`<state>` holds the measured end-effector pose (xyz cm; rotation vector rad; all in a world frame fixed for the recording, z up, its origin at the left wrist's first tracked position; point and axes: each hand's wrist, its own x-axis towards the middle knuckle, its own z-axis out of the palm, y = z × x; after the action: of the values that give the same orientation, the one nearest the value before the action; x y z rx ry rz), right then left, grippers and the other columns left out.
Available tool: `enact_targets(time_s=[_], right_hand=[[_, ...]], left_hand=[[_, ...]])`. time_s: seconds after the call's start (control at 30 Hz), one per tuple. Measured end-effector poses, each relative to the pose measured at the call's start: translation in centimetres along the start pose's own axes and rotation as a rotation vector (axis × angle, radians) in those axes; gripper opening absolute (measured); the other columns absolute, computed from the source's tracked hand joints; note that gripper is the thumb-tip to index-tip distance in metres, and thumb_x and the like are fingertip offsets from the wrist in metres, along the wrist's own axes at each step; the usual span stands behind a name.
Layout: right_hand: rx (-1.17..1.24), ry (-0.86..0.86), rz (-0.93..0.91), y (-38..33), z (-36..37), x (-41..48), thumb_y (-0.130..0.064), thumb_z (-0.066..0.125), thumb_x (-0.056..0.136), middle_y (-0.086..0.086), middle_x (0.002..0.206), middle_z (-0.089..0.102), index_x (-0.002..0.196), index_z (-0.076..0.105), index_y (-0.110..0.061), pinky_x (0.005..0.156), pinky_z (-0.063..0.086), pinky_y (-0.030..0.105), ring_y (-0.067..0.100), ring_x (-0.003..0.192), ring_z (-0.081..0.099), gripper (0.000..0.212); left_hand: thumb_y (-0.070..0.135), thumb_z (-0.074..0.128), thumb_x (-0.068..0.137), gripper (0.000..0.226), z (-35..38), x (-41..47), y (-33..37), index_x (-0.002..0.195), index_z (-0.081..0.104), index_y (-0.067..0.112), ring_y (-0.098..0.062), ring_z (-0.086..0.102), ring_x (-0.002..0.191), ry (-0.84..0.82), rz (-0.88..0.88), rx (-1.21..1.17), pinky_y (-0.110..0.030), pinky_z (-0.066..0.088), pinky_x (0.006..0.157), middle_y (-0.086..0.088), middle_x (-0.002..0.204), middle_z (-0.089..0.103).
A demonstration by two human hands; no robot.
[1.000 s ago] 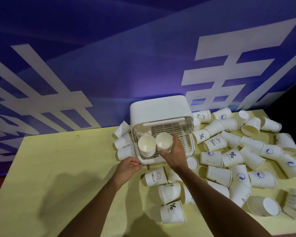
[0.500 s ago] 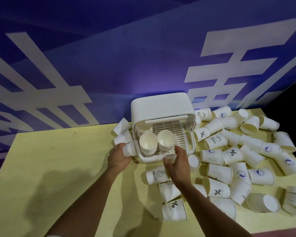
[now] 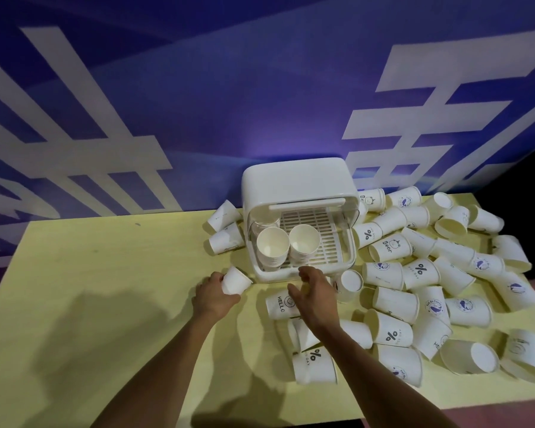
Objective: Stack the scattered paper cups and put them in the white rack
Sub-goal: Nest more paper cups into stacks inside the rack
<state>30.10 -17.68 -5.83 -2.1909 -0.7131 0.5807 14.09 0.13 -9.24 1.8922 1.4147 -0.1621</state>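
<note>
The white rack (image 3: pixel 294 186) stands at the far middle of the bench (image 3: pixel 105 273), its open front facing the near side. On the left part of its slatted tray, two cup stacks (image 3: pixel 272 247) lean side by side with their mouths facing up and toward the near side. A third stack (image 3: pixel 261 222) behind them shows only dimly through the rack's clear left wall, and how many cups it has cannot be made out.

The left hand (image 3: pixel 212 293) grips a single cup (image 3: pixel 236 281) lying on its side just near-left of the rack, with the fingertips hidden behind the cup. The right hand (image 3: pixel 314 291) is spread and relaxed, holding nothing, over the HELLO cup (image 3: pixel 279 304), and it covers that cup's right part. Whether it touches the cup cannot be told. The hands are apart.

The right forearm hides parts of several cups lying nearer. Scattered cups (image 3: pixel 430 273) pile up right of the rack, overlapping so that many prints are cut off. Two more cups (image 3: pixel 226 240) lie left of the rack. The frame edges crop the white characters on the blue banner (image 3: pixel 167 103) behind the bench.
</note>
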Motion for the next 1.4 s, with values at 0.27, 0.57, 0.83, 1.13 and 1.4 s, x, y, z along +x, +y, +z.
enact_targets(time_s=[0.27, 0.57, 0.83, 1.13, 1.4], right_hand=[[0.162, -0.335, -0.017, -2.3, 1.3, -0.6, -0.044, 0.075, 0.085, -0.006, 0.107, 0.067, 0.127, 0.058, -0.018, 0.09, 0.051, 0.026, 0.007, 0.099, 0.063, 0.051], [0.257, -0.42, 0.05, -3.0, 1.3, -1.4, -0.055, 0.074, 0.081, -0.01, 0.097, 0.071, 0.104, 0.067, -0.028, 0.08, 0.052, 0.028, 0.005, 0.09, 0.065, 0.036], [0.485, -0.266, 0.063, -2.2, -3.3, -0.4, -0.035, 0.083, 0.078, -0.006, 0.112, 0.07, 0.121, 0.06, -0.023, 0.089, 0.058, 0.036, 0.013, 0.103, 0.068, 0.05], [0.428, 0.139, -0.081, -3.7, -8.3, 3.4, -0.043, 0.08, 0.072, -0.026, 0.113, 0.06, 0.12, 0.049, -0.04, 0.085, 0.055, 0.025, -0.006, 0.104, 0.06, 0.058], [0.315, 0.105, -0.152, -3.6, -6.6, 4.8, -0.036, 0.078, 0.076, -0.044, 0.11, 0.054, 0.119, 0.041, -0.049, 0.086, 0.049, 0.016, -0.012, 0.107, 0.057, 0.058]], left_hand=[[0.039, 0.085, 0.069, 0.051, -1.2, -3.9, -3.7, 0.112, 0.059, 0.029, -0.011, 0.069, 0.094, -0.128, 0.087, -0.347, -0.04, 0.058, 0.085, 0.011, 0.106, 0.07], [0.043, 0.086, 0.067, 0.059, -1.0, -6.6, 0.3, 0.12, 0.062, 0.031, -0.008, 0.071, 0.093, -0.271, 0.232, -0.443, -0.037, 0.06, 0.083, 0.01, 0.105, 0.073], [0.058, 0.085, 0.053, 0.079, 0.8, -6.9, 2.7, 0.124, 0.058, 0.036, -0.002, 0.064, 0.098, -0.285, 0.257, -0.343, -0.019, 0.049, 0.083, 0.013, 0.108, 0.067], [0.021, 0.08, 0.075, 0.073, 3.6, -6.1, 3.5, 0.141, 0.049, 0.021, -0.014, 0.052, 0.124, -0.228, 0.298, -0.058, -0.02, 0.038, 0.093, 0.001, 0.139, 0.054], [0.021, 0.075, 0.075, 0.082, 5.4, -6.2, 4.8, 0.149, 0.04, 0.021, -0.023, 0.045, 0.132, -0.205, 0.319, 0.101, -0.03, 0.037, 0.108, -0.002, 0.146, 0.048]])
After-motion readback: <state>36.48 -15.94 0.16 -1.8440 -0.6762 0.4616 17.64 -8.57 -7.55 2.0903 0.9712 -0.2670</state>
